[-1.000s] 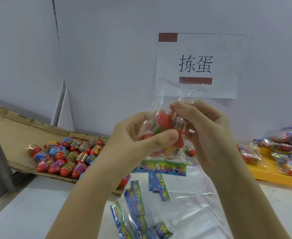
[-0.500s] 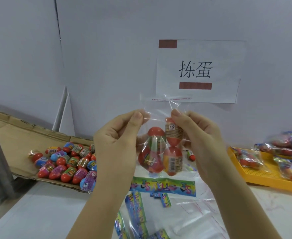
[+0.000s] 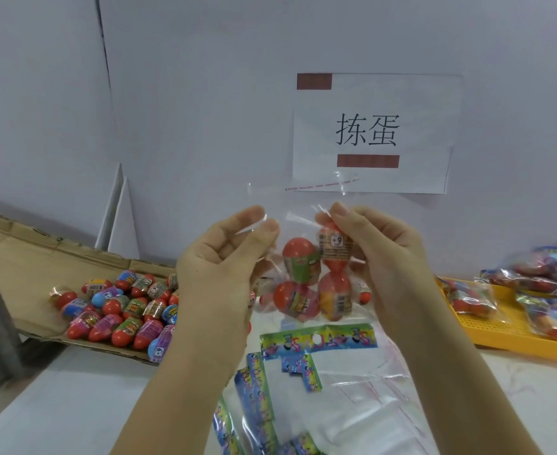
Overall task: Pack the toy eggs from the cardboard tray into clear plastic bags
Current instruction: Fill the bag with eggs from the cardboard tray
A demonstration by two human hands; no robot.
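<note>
White wall and a pale table (image 3: 57, 405) frame the work. Held up at centre, a clear bag (image 3: 298, 229) has four eggs (image 3: 303, 277) showing inside, and its flap stands above the fingers. The left hand (image 3: 218, 267) pinches the bag's upper left edge. The right hand (image 3: 385, 257) pinches the right edge beside the top egg. Below lie printed cards (image 3: 318, 339) and empty bags (image 3: 352, 405). At left, the cardboard tray (image 3: 24, 257) holds loose eggs (image 3: 122, 310). At right, a yellow tray (image 3: 507, 333) carries packed bags (image 3: 549, 284).

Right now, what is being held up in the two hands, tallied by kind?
Clear plastic bag: 1
Red-capped plastic toy eggs visible inside it: 4
Total: 5
</note>
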